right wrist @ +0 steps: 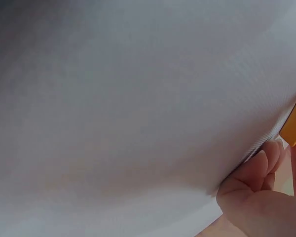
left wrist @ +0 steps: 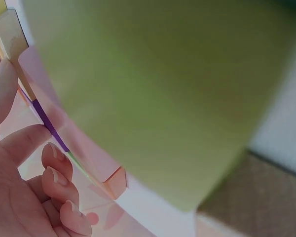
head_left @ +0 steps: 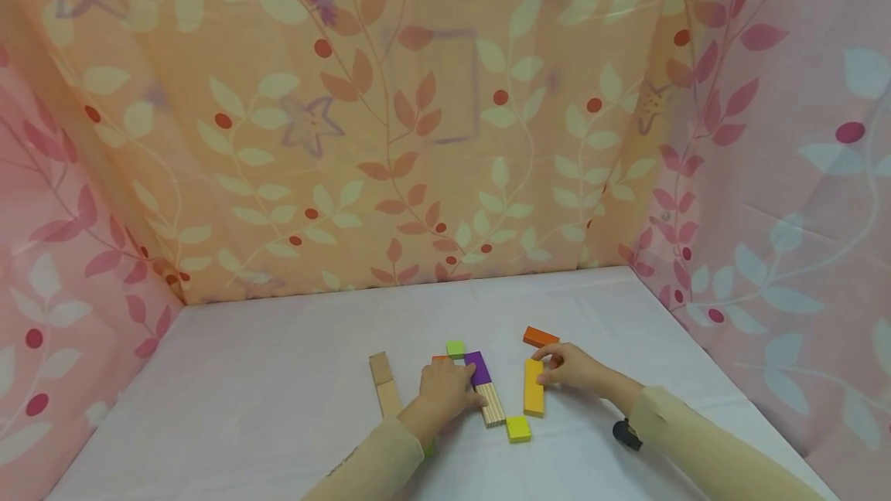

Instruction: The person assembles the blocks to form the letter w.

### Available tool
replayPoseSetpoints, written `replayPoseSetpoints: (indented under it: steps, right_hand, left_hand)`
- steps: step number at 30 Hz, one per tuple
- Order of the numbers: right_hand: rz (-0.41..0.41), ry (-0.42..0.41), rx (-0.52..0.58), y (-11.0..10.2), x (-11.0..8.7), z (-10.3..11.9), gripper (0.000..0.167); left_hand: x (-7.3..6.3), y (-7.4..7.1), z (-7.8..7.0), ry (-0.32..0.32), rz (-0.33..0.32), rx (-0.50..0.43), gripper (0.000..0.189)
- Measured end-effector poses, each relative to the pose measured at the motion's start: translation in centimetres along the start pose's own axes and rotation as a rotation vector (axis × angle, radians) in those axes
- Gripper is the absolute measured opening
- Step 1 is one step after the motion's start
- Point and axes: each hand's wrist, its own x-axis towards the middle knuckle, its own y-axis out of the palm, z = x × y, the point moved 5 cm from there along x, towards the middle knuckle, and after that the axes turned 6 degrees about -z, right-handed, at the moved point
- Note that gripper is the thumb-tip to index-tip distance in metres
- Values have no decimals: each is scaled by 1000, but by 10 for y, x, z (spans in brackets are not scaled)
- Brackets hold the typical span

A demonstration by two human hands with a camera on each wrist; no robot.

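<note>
My left hand (head_left: 445, 393) lies at the left side of a purple block (head_left: 478, 368) and a striped wooden block (head_left: 490, 405), which sit end to end. Its index fingertip touches the purple one, and the thumb is against the striped one; the other fingers bend loosely in the left wrist view. A long yellow-orange block (head_left: 534, 389) lies to the right, across a gap. My right hand (head_left: 574, 369) holds its far right corner between thumb and index finger. In the right wrist view, a fingertip meets the end of that block (right wrist: 295, 123).
A light green block (head_left: 455, 349) and a partly hidden red-orange block (head_left: 441, 359) lie beyond the left hand. An orange block (head_left: 540, 337) sits behind the right fingers, a yellow square block (head_left: 518, 429) nearer. Plain wooden blocks (head_left: 381, 369) line the left. Floral curtains enclose the white table (head_left: 264, 377).
</note>
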Motion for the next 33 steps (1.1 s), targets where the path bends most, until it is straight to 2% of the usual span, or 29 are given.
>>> replayPoseSetpoints:
  steps: [10, 21, 27, 31, 33]
  right_hand:
    - [31, 0, -7, 2, 0, 3, 38]
    - [20, 31, -10, 3, 0, 5, 37]
    - [10, 32, 35, -1, 0, 2, 36]
    - [-46, 67, 95, -10, 2, -2, 33]
    - [-105, 84, 103, -16, 5, -5, 32]
  left_hand:
    - [0, -1, 0, 5, -5, 15, 68]
    - [-1, -4, -1, -1, -3, 11, 67]
    - [-3, -4, -2, 5, 5, 18, 67]
    - [-4, -5, -2, 9, 3, 18, 67]
    - [-4, -5, -1, 8, 3, 18, 67]
